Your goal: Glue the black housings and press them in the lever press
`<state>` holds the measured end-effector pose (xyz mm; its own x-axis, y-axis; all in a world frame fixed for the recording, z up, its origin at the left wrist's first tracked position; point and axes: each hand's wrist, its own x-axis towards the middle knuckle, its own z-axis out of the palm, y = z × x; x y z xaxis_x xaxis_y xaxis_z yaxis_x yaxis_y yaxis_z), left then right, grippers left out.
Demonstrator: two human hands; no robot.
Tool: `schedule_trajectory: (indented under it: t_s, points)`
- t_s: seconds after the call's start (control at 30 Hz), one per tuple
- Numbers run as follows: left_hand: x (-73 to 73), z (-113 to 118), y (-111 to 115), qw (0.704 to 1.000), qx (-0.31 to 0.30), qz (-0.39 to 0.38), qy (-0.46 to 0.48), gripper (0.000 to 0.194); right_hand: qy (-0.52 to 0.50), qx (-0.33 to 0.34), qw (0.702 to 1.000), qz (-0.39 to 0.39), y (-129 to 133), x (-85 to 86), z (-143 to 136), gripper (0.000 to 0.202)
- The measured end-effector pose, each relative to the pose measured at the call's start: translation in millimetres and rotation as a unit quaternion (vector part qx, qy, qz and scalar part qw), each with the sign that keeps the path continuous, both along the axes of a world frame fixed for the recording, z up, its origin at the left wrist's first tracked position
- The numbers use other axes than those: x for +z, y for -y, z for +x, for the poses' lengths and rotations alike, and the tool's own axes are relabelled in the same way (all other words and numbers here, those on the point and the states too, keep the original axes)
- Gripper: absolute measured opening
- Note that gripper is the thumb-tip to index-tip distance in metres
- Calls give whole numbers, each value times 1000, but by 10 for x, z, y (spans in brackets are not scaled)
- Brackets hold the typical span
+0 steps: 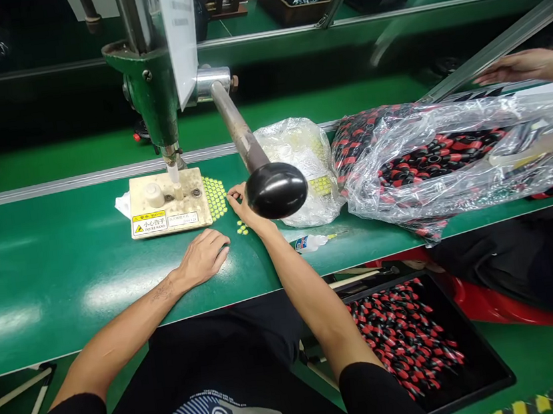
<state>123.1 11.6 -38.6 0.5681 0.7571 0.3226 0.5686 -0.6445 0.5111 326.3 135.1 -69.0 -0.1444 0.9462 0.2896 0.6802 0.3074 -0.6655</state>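
Observation:
My left hand [206, 256] lies palm down on the green tabletop, in front of the press base [170, 221], with its fingers stretched out and holding nothing. At the edge of a patch of small round yellow pieces [215, 198], my right hand [245, 205] has thumb and fingertips drawn together. Whatever is between them is too small to make out. Several loose yellow pieces [242, 227] lie just below that hand. The lever's black knob [277, 190] overlaps part of the right hand. Above the base stands the green hand press [152, 101], its plunger over a small fixture.
Right of the knob is a clear bag [317, 212] of yellow pieces. A small bottle [310, 243] lies nearby. Beyond sits a large plastic bag [382, 204] of black-and-red parts. A black tray [488, 369] holds similar parts below. Another person's hand [511, 67] reaches in at right.

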Motion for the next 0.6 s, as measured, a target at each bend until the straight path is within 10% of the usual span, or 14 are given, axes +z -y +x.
schedule_trajectory:
  t_s: [0.6]
  points:
    - [-6, 2, -2, 1000, -1, 2, 1, 18, -7, 3, 1000, -13, 92, -25, 62, 12]
